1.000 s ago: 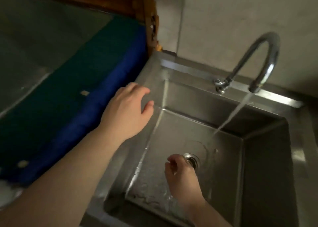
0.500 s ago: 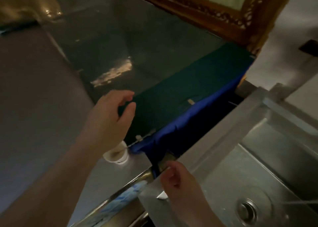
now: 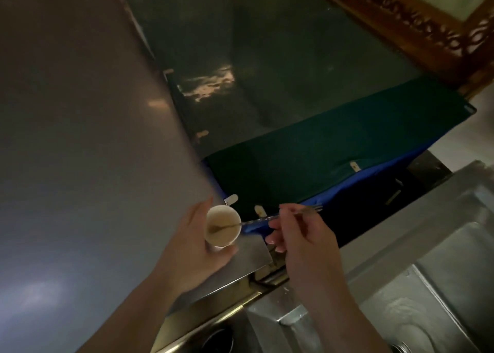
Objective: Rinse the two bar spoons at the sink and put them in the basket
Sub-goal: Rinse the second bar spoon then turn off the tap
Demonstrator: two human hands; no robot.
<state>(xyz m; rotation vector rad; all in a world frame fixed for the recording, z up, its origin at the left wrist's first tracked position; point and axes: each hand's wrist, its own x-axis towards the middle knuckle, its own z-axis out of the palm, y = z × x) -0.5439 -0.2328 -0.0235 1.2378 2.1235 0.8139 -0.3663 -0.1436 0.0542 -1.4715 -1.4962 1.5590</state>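
Our left hand (image 3: 195, 248) wraps a small pale cup (image 3: 223, 228) on the grey surface (image 3: 80, 138). A thin twisted metal bar spoon (image 3: 256, 221) rests with its bowl inside the cup, its forked end pinched in our right hand (image 3: 302, 237), beside the sink (image 3: 427, 285).

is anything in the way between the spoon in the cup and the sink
Nothing visible does. The right hand already holds the thin twisted metal bar spoon, its bowl inside the small pale cup; the steel sink lies open just right.
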